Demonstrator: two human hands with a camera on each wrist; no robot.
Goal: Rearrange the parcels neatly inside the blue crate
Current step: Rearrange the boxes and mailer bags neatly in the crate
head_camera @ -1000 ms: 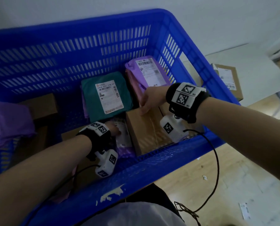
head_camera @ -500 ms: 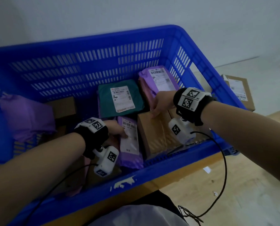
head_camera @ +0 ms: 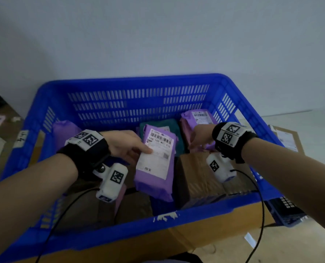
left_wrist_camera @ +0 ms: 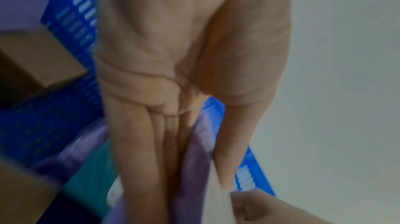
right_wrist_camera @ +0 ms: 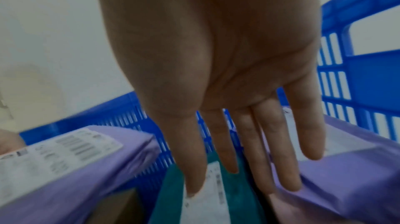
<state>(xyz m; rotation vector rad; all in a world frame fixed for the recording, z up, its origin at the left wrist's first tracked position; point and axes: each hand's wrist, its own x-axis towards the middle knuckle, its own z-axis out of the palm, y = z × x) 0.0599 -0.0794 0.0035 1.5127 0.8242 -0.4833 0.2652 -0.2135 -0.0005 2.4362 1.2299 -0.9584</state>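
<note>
The blue crate (head_camera: pixel 131 82) holds several parcels. My left hand (head_camera: pixel 127 147) pinches a purple parcel (head_camera: pixel 156 168) with a white label by its left edge and holds it lifted above the crate's middle, thumb on the label, fingers (left_wrist_camera: pixel 138 150) underneath. My right hand (head_camera: pixel 199 139) is open with straight fingers (right_wrist_camera: pixel 270 150) over a second purple parcel (head_camera: pixel 199 118) at the back right; whether it touches is unclear. A teal parcel (head_camera: pixel 169 126) lies behind the lifted one. A brown box (head_camera: pixel 195 179) sits at the front right.
Another purple parcel (head_camera: pixel 65 128) leans at the crate's left wall beside a brown box (left_wrist_camera: pixel 32 60). Dark brown boxes (head_camera: pixel 135 205) fill the front left. A cardboard box (head_camera: pixel 288 139) lies outside on the right. The crate rests on a cardboard surface (head_camera: pixel 195 236).
My left hand has lifted the labelled purple parcel off the crate floor. My right hand has left the brown box and moved back over the rear purple parcel. The camera has pulled back.
</note>
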